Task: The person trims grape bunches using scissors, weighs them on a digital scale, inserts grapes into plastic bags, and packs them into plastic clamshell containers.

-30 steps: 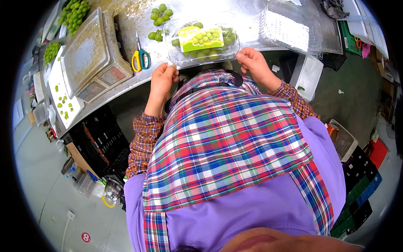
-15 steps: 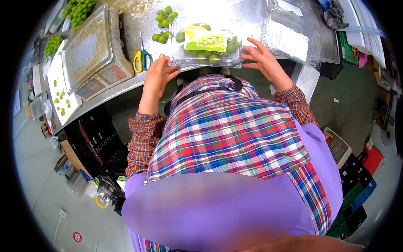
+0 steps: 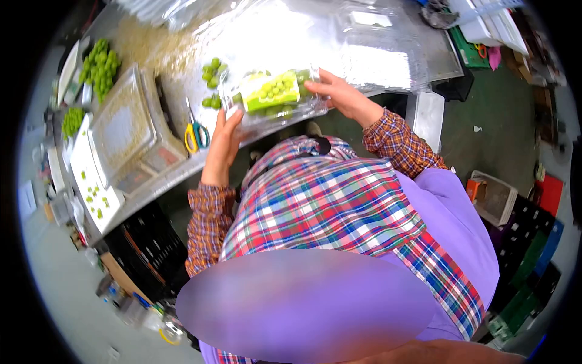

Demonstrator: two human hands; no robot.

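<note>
A clear plastic clamshell pack of green grapes (image 3: 271, 110) with a green-and-yellow label (image 3: 276, 91) is held between my two hands at the table's near edge, slightly turned. My left hand (image 3: 223, 142) grips its left near corner, fingertips at the wall. On the right side, my right hand (image 3: 345, 96) holds the pack with the thumb over the lid; its other fingers are partly hidden. Loose green grapes (image 3: 212, 73) lie on the table just left of the pack. Scissors (image 3: 196, 134) with yellow and teal handles rest near my left hand.
Left of the scissors stands a scale (image 3: 127, 127) with a grimy cover. Beyond it are grape bunches (image 3: 100, 68) and a white board (image 3: 94, 188) with small grapes. Empty clear clamshells (image 3: 382, 54) sit at the right. Black crates (image 3: 148, 242) stand below the table.
My hands, apart from the pack's sides before, have closed in on it. The pack now sits slightly rotated, and the whole view has shifted and turned.
</note>
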